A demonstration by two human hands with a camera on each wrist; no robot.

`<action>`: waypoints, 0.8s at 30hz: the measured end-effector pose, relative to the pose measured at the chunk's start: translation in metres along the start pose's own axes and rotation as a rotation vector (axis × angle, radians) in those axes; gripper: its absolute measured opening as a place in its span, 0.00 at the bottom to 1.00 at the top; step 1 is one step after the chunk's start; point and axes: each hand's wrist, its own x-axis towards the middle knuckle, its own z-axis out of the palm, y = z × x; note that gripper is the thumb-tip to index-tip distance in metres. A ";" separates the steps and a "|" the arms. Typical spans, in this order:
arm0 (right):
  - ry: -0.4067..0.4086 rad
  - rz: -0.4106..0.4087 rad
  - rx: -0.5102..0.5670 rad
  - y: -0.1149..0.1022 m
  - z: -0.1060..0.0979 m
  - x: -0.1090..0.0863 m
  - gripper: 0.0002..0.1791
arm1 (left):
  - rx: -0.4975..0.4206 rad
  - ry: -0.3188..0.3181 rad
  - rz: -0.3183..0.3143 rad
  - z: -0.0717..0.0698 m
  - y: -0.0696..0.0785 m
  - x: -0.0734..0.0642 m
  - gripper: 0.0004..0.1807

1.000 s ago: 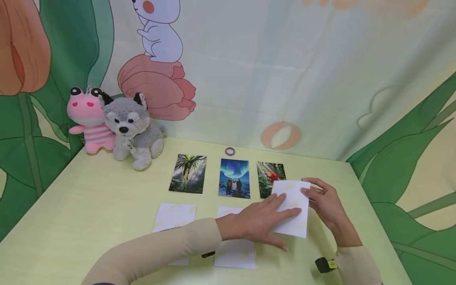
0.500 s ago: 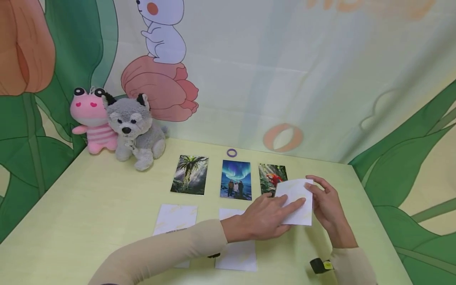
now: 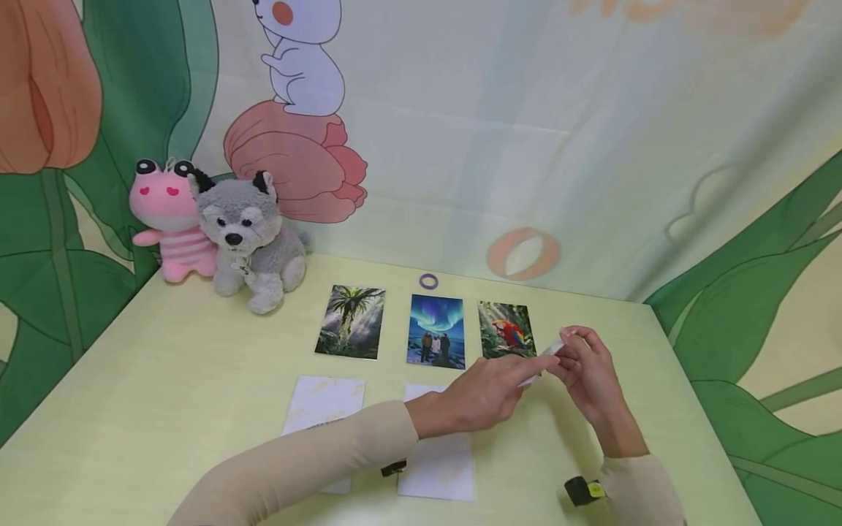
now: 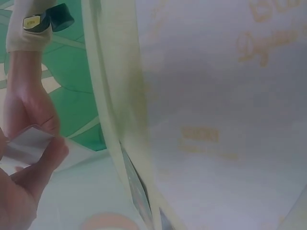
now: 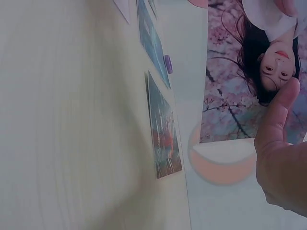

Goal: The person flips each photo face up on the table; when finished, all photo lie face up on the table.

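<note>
Both hands hold one photo print (image 3: 554, 348), tilted nearly edge-on to the head view, above the table's right side. My left hand (image 3: 490, 391) pinches its lower left, the index finger stretched along it. At the opposite edge my right hand (image 3: 590, 369) grips it between thumb and fingers. The right wrist view reveals the print's picture side (image 5: 230, 91), a person before pink blossoms. Just behind the hands lies a parrot photo (image 3: 506, 330), its lower edge partly covered.
An aurora photo (image 3: 435, 331) and a palm photo (image 3: 350, 321) lie in the same row. Two white-backed prints (image 3: 437, 467) lie in front, partly under the left forearm. A purple ring (image 3: 429, 281), a plush husky (image 3: 246, 234) and a pink plush frog (image 3: 174, 219) are behind.
The held print has turned from its white back facing the head camera to nearly edge-on. The left fingers, spread flat on it earlier, have drawn together at its lower side.
</note>
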 end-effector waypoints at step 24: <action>0.105 0.100 -0.326 0.002 0.014 -0.003 0.21 | -0.161 0.258 -0.101 -0.002 -0.014 0.004 0.25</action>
